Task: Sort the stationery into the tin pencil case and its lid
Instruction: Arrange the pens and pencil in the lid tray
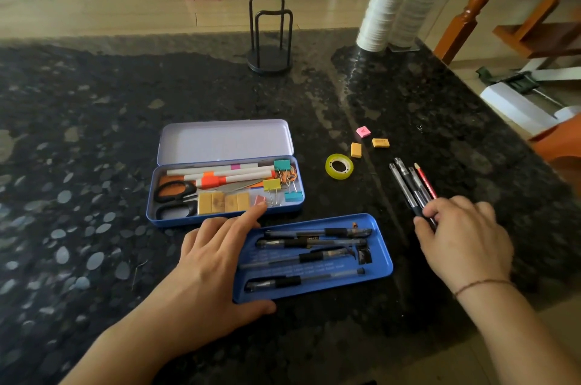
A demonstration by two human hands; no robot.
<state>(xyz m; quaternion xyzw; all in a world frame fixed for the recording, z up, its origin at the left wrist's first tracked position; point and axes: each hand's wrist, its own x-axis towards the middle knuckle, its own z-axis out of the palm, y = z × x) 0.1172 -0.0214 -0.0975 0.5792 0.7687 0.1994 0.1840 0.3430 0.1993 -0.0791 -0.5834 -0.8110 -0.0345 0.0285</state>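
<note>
The right hand (462, 238) reaches forward over the dark speckled stone counter (94, 164), fingers curled and pinching the near ends of a small bundle of black pens and a red pencil (412, 185) lying on the surface. The left hand (217, 262) lies flat and open, palm down, against the left end of the loose blue tin lid (382, 262), forefinger stretched toward the open blue tin pencil case (151, 211). The lid holds four black gel pens (314, 243); a small dark piece beside them is perhaps a cap. The case holds scissors, markers, yellow erasers and coloured binder clips. Beyond lie a yellow tape roll (339, 166) and three small erasers (366, 141).
</note>
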